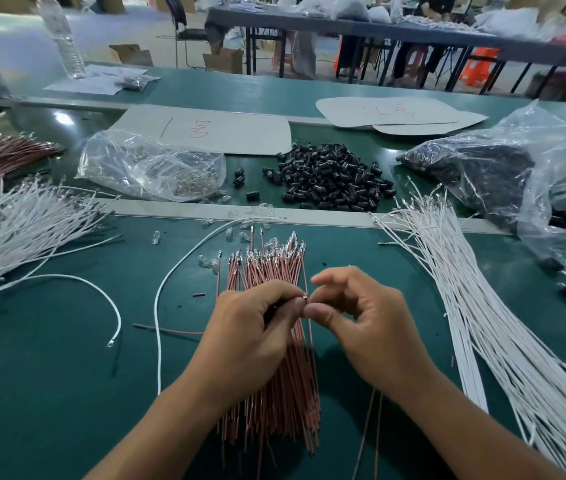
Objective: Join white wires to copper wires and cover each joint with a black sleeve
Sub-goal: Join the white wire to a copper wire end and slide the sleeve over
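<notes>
My left hand (250,327) and my right hand (361,317) meet fingertip to fingertip above a pile of copper wires (274,358) on the green table. Between the left thumb and forefinger sits a small metal terminal (304,298), with something dark behind it in the left fingers. My right thumb and forefinger pinch at the same spot. A copper wire (366,427) hangs down below the right wrist. A heap of black sleeves (330,178) lies beyond the table's grey strip. White wires lie in bundles at the right (482,323) and the left (14,230).
A loose white wire (170,282) curves across the table left of my hands. A clear bag of metal terminals (149,164) lies at the back left, a big plastic bag of black parts (503,168) at the back right. Small clear caps (156,237) are scattered nearby.
</notes>
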Action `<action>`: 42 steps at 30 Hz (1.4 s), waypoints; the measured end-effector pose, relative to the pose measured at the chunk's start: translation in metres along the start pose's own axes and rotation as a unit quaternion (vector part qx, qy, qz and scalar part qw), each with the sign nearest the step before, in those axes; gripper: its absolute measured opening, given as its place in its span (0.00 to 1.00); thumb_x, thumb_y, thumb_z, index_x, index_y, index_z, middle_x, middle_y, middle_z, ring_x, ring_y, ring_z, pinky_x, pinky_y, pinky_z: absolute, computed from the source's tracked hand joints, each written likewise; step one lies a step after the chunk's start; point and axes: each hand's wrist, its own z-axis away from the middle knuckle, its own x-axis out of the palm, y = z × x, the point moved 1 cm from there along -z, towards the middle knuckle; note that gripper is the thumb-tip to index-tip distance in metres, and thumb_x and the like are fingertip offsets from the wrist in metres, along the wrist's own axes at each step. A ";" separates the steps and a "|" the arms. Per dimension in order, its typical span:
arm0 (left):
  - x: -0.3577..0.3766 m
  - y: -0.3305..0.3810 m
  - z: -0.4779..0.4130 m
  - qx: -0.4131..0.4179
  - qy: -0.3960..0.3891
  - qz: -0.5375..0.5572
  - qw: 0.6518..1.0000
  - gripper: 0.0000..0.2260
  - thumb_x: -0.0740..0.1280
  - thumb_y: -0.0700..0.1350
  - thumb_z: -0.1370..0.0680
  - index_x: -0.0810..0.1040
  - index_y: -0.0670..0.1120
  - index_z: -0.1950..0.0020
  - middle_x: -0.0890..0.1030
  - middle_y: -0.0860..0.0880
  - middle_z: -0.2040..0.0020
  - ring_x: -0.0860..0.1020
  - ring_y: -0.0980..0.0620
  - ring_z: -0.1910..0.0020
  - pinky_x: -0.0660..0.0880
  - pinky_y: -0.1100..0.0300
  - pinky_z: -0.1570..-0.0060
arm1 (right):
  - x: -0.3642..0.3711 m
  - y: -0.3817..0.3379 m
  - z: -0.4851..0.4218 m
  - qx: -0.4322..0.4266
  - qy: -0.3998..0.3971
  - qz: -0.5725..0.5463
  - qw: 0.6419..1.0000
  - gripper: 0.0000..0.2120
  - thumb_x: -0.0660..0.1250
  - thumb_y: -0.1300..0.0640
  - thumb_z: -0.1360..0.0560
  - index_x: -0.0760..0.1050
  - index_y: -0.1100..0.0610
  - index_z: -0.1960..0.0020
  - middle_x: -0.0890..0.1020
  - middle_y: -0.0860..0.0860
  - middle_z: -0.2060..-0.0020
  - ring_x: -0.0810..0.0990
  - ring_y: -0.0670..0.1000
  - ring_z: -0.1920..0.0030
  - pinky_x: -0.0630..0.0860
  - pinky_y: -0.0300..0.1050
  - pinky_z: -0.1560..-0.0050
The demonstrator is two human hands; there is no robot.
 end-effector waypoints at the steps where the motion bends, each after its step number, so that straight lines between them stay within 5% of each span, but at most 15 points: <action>1: 0.001 0.000 0.000 -0.003 0.001 0.003 1.000 0.04 0.69 0.43 0.20 0.82 0.50 0.52 0.77 0.52 0.69 0.72 0.53 0.73 0.68 0.58 0.74 | -0.001 0.001 0.000 0.043 -0.001 -0.039 0.998 0.13 0.77 0.54 0.29 0.79 0.44 0.47 0.86 0.45 0.59 0.86 0.46 0.57 0.80 0.37 0.53; 8: 0.002 -0.002 -0.001 -0.034 -0.016 -0.005 0.999 0.03 0.68 0.43 0.19 0.79 0.50 0.52 0.79 0.53 0.66 0.75 0.54 0.68 0.72 0.59 0.68 | -0.010 -0.010 -0.037 0.053 -0.118 0.021 0.991 0.11 0.71 0.41 0.25 0.80 0.46 0.48 0.85 0.46 0.61 0.84 0.46 0.62 0.82 0.42 0.58; 11: 0.002 -0.004 -0.003 -0.043 -0.008 -0.051 0.998 0.04 0.67 0.44 0.19 0.77 0.50 0.53 0.74 0.58 0.69 0.71 0.59 0.70 0.63 0.66 0.69 | -0.007 0.006 -0.114 0.050 -0.126 0.179 0.974 0.04 0.71 0.50 0.21 0.82 0.50 0.52 0.82 0.42 0.66 0.79 0.41 0.66 0.76 0.38 0.59; 16: 0.004 -0.003 0.001 -0.053 -0.026 -0.069 0.996 0.05 0.64 0.47 0.17 0.73 0.53 0.53 0.72 0.58 0.67 0.71 0.58 0.67 0.64 0.62 0.66 | 0.039 0.039 -0.189 0.018 -0.214 0.388 0.896 0.15 0.68 0.53 0.19 0.80 0.59 0.36 0.84 0.54 0.46 0.79 0.52 0.47 0.72 0.43 0.39; 22: 0.000 -0.006 -0.002 -0.047 -0.028 -0.088 0.995 0.06 0.61 0.50 0.16 0.73 0.51 0.51 0.75 0.56 0.62 0.72 0.55 0.63 0.72 0.53 0.60 | 0.079 0.036 -0.190 -0.038 -0.212 0.479 0.851 0.07 0.68 0.64 0.21 0.85 0.60 0.51 0.84 0.56 0.54 0.83 0.56 0.52 0.81 0.49 0.48; 27: -0.003 -0.005 -0.002 -0.050 -0.013 -0.084 0.995 0.05 0.62 0.49 0.17 0.75 0.50 0.50 0.76 0.56 0.61 0.73 0.56 0.62 0.71 0.56 0.60 | 0.076 0.035 -0.175 -0.066 -0.214 0.494 0.840 0.11 0.64 0.70 0.23 0.83 0.60 0.48 0.83 0.56 0.53 0.82 0.57 0.52 0.79 0.49 0.52; 30: -0.004 -0.006 -0.002 -0.055 -0.003 -0.076 0.996 0.05 0.63 0.47 0.17 0.76 0.49 0.50 0.76 0.57 0.62 0.73 0.56 0.63 0.72 0.54 0.60 | 0.061 0.030 -0.163 -0.013 -0.125 0.381 0.916 0.11 0.65 0.68 0.21 0.84 0.59 0.47 0.85 0.52 0.54 0.81 0.50 0.54 0.75 0.41 0.52; 32: -0.004 -0.007 -0.002 -0.058 -0.002 -0.075 0.995 0.05 0.63 0.47 0.17 0.76 0.49 0.50 0.75 0.57 0.63 0.72 0.56 0.64 0.72 0.53 0.61 | 0.041 0.024 -0.149 0.148 -0.015 0.135 0.980 0.10 0.65 0.65 0.19 0.85 0.58 0.51 0.85 0.50 0.58 0.76 0.45 0.63 0.72 0.38 0.60; 34: -0.005 -0.008 -0.001 -0.058 -0.003 -0.073 0.996 0.04 0.63 0.47 0.17 0.76 0.50 0.50 0.75 0.57 0.63 0.72 0.57 0.64 0.70 0.56 0.63 | 0.018 0.020 -0.128 0.306 0.027 -0.121 0.944 0.12 0.63 0.66 0.18 0.82 0.58 0.54 0.83 0.50 0.62 0.73 0.45 0.66 0.71 0.38 0.65; 36: -0.005 -0.008 0.000 -0.055 0.001 -0.077 0.995 0.04 0.62 0.47 0.17 0.75 0.52 0.51 0.74 0.58 0.64 0.72 0.58 0.64 0.68 0.60 0.64 | -0.006 0.016 -0.099 0.389 0.018 -0.258 0.884 0.11 0.60 0.67 0.17 0.80 0.60 0.52 0.81 0.52 0.64 0.72 0.46 0.68 0.71 0.37 0.69; 39: -0.004 -0.008 0.000 -0.049 0.001 -0.079 0.996 0.05 0.62 0.48 0.17 0.75 0.53 0.52 0.74 0.58 0.66 0.73 0.58 0.65 0.68 0.61 0.65 | -0.032 0.009 -0.060 0.423 0.026 -0.323 0.846 0.09 0.60 0.66 0.17 0.79 0.63 0.49 0.79 0.52 0.67 0.71 0.45 0.70 0.70 0.35 0.75; 42: -0.003 -0.007 0.000 -0.043 -0.004 -0.071 0.997 0.05 0.63 0.47 0.18 0.75 0.54 0.53 0.76 0.59 0.64 0.73 0.59 0.66 0.65 0.67 0.67 | -0.036 0.005 -0.033 0.385 0.032 -0.308 0.869 0.06 0.63 0.68 0.20 0.79 0.65 0.48 0.81 0.54 0.63 0.77 0.46 0.68 0.76 0.35 0.70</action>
